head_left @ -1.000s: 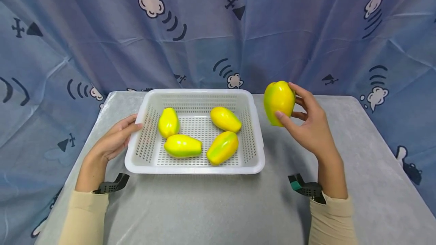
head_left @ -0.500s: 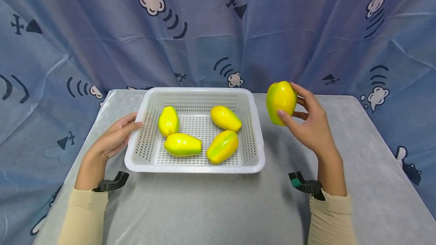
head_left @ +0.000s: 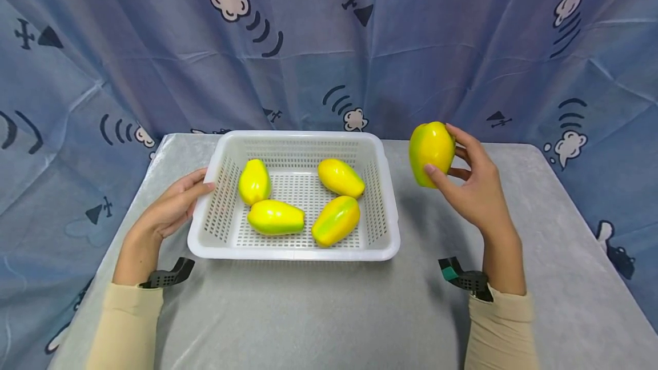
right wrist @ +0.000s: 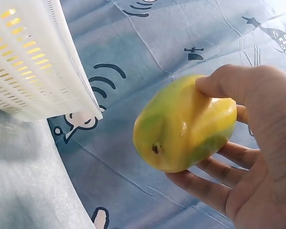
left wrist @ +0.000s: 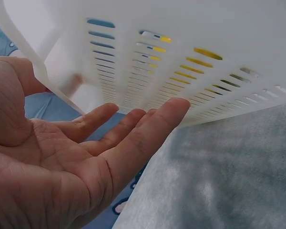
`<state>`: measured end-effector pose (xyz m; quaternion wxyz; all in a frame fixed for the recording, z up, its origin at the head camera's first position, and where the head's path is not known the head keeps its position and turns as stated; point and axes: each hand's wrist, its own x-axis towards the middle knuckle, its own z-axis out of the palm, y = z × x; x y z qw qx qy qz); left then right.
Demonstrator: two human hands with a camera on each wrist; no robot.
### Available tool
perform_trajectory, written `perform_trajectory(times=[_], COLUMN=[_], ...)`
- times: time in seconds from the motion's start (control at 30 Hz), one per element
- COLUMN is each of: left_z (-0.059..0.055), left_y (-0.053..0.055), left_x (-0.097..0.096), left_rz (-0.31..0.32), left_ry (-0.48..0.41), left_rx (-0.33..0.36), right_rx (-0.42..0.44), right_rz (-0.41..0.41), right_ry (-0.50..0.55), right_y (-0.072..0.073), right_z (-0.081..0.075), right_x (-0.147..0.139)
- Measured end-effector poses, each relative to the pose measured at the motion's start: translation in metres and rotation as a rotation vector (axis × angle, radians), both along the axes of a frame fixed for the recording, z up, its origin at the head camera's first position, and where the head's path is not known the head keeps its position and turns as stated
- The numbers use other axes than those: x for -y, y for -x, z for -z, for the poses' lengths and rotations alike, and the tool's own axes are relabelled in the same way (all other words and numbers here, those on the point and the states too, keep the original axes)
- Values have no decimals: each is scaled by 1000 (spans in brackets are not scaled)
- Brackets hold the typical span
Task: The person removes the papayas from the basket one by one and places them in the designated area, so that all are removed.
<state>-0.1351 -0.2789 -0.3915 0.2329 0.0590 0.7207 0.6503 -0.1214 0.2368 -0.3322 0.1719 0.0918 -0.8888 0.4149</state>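
Fruit (head_left: 430,147) — basket (head_left: 293,253) beside it, patterned curtain (head_left: 308,21) behind

The head view looks forward and down, far enough back to fit the whole plastic basket (head_left: 293,254). The left wrist one sits low, close to the basket's side. The right wrist one faces the curtain (right wrist: 157,43), near one papaya (right wrist: 183,126). All three see the basket.

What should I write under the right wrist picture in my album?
A right hand holds a yellow-green fruit near a white basket.
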Motion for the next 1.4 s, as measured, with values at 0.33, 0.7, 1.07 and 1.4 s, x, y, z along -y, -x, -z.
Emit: perform_trajectory(times=[0.33,0.7,1.07,1.4], left_z=[-1,0,1,1], left_y=[-3,-3,-1,0], left_x=[0,-1,0,-1], left_rz=[-6,-19,-4,-2], left_ry=[44,27,-11,-7], left_rx=[-22,4,-6,-5], right_rx=[19,10,27,52], right_rz=[-8,-3,21,8], right_ry=[-42,-72,-119,-110], right_y=[2,3,8,14], right_z=[4,8,12,23], right_x=[1,-3,-5,-9])
